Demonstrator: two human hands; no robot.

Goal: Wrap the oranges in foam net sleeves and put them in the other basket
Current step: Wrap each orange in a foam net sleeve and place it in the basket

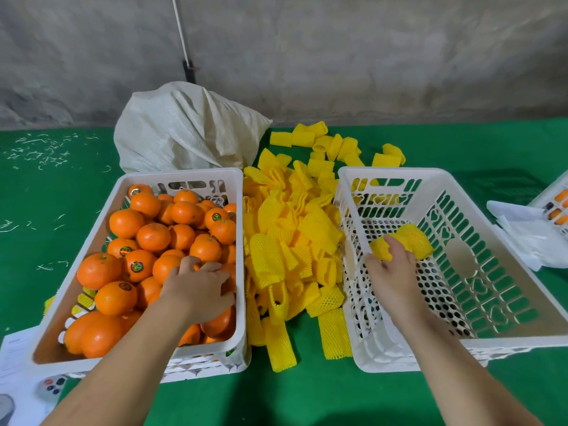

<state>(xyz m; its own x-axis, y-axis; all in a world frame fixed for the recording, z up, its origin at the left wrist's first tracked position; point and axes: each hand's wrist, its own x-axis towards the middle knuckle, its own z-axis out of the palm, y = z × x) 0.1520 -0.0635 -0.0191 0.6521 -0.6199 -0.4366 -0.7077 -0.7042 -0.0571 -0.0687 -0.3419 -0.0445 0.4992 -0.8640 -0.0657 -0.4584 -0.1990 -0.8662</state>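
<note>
The right hand (392, 265) has its grip closed on a yellow sleeved orange (405, 244) low inside the empty white basket (461, 342). The left hand (199, 287) curls over loose oranges (147, 238) in the full basket (184, 176), lifting none yet. A hasty drop could let the sleeve slip off; grabbing blind may dislodge neighbouring fruit.

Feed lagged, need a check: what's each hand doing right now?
Left hand: fingers curled onto an orange in the full basket.
Right hand: holding a wrapped orange.

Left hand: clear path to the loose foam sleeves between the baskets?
Probably yes. The left hand rests on oranges by the left basket wall beside the sleeve pile; only that low wall intervenes.
</note>
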